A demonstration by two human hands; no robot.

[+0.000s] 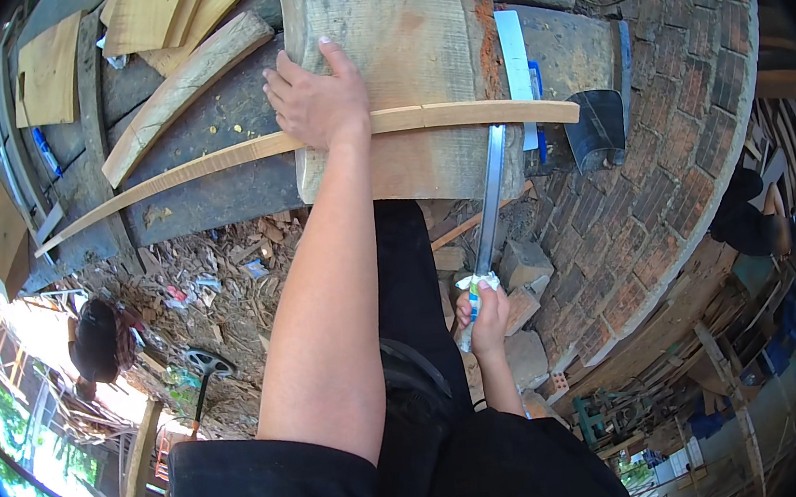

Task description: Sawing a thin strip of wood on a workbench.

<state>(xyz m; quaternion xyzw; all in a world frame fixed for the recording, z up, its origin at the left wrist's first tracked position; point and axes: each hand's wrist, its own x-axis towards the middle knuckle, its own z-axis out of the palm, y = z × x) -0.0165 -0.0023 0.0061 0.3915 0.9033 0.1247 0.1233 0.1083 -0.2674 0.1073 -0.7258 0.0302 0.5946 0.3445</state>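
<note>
A long, thin, gently curved wooden strip [462, 115] lies across a thick wooden plank [406, 44]. My left hand [319, 97] rests on them, fingers spread over the plank and its heel and wrist over the strip. Low on the right, my right hand [488, 315] is closed round the white-and-blue wrapped end of a long, narrow metal bar [489, 205]. The bar's far end reaches the strip's near edge, close to the strip's right end. Whether it touches the strip or passes under it, I cannot tell.
A dark bench [210, 123] carries a curved wood piece [187, 91], flat boards [50, 72] and a blue pen [46, 151]. Right of the plank are a white ruler-like strip [512, 52] and a brick surface [667, 133]. Wood chips [226, 276] litter the ground. Two people appear at the edges.
</note>
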